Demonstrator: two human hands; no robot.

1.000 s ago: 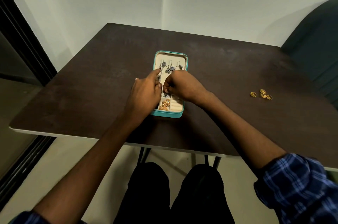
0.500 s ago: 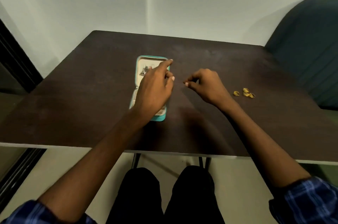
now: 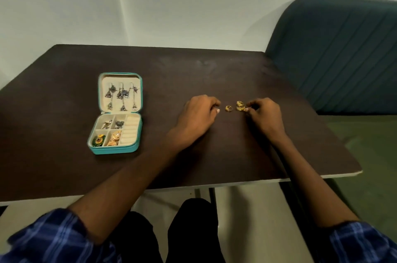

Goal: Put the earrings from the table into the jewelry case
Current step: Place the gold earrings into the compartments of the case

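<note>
The teal jewelry case [image 3: 115, 149] lies open on the left of the dark table [image 3: 193, 69]. Silver earrings [image 3: 122, 94] hang in its lid, and gold earrings [image 3: 115, 137] and a green piece fill its front compartments. Right of the table's centre lie a small gold earring [image 3: 228, 108] and a larger gold earring cluster [image 3: 240, 105]. My left hand [image 3: 197, 116] rests on the table with curled fingers, its fingertips just left of the small earring and apart from it. My right hand [image 3: 265, 113] pinches the right side of the gold cluster with its fingertips.
A dark green padded chair [image 3: 335, 52] stands against the table's right rear corner. The white front edge of the table [image 3: 236, 183] runs above my knees. A white wall stands behind the table.
Both hands have left the jewelry case and moved right to the gold earrings. My view has turned right, so the case now sits at the left.
</note>
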